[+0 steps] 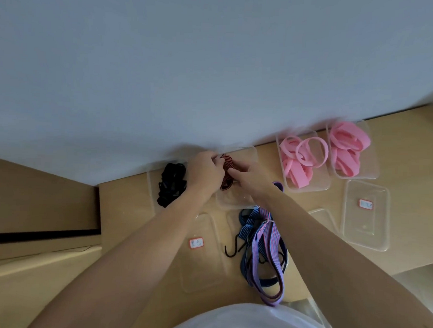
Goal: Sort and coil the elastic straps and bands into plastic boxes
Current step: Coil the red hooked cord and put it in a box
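A pale grey-blue wall (165, 62) fills the upper half of the view, and the light wooden desk (124, 209) runs along its foot. Both bare forearms reach forward from a white garment (248, 321) at the bottom edge.

Against the wall stand four clear plastic boxes. The left box (151, 185) holds a heap of black bands (171, 186). The middle box (250, 153) lies under the hands. Two right-hand boxes (308, 190) and (374, 170) each hold pink bands: narrower loops (302, 157) in the nearer one, broader loops (347, 149) in the farther one.

In front of those, a clear tray (366, 232) with a small label (365, 204) lies flat. A clear lid (200, 274) with a red-bordered label (196, 243) lies near the left forearm.

Between the forearms a loose pile of blue and purple striped straps (264, 240) trails toward the body, with a black hook (231, 248) at its left side.

The left hand (205, 169) has its fingers curled round the top of a red-and-black striped strap (227, 164), held over the middle box. The right hand (247, 176) pinches the same strap lower down, just beside the left hand. Slight blur hides the exact lie of the fingers.
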`<state>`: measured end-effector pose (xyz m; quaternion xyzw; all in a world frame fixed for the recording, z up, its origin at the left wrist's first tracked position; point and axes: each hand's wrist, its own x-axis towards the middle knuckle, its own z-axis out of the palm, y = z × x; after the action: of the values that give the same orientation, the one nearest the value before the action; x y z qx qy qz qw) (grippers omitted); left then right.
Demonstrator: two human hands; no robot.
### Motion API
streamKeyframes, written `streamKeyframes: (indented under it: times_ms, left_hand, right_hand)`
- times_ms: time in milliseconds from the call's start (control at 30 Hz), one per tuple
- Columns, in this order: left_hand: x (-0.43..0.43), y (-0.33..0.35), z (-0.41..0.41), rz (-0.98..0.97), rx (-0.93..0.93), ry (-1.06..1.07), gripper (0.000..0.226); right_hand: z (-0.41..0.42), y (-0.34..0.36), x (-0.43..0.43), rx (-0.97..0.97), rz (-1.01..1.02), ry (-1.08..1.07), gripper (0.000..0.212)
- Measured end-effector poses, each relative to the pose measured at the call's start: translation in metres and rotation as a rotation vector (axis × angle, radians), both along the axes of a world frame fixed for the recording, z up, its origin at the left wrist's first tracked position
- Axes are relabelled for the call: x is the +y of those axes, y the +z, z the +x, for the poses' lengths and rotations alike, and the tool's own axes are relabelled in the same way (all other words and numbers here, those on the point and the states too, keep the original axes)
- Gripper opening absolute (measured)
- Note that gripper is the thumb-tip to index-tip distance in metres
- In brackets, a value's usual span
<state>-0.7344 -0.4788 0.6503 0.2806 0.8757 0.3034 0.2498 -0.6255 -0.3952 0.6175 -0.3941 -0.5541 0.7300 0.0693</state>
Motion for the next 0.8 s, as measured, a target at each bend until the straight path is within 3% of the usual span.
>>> streamKeyframes:
  times_ms: [200, 333, 533, 800]
  left_hand:
    - [-0.006, -0.01, 0.002, -0.164, 0.114, -0.328, 0.054]
    - [-0.01, -0.017, 0.005, -0.255, 0.288, -0.453, 0.058]
    - [-0.006, -0.022, 0.005, -0.342, 0.49, -0.49, 0.055]
    - [-0.001, -0.029, 0.006, -0.376, 0.546, -0.545, 0.046]
  right_hand:
    - [-0.008, -0.009, 0.001, -0.249, 0.339, 0.061, 0.032]
    - [-0.01, -0.006, -0.004, -0.397, 0.691, 0.203, 0.03]
    - [0.008, -0.006, -0.029, -0.401, 1.125, 0.209, 0.025]
    - [0.017, -0.014, -0.032, -0.465, 1.131, 0.354, 0.032]
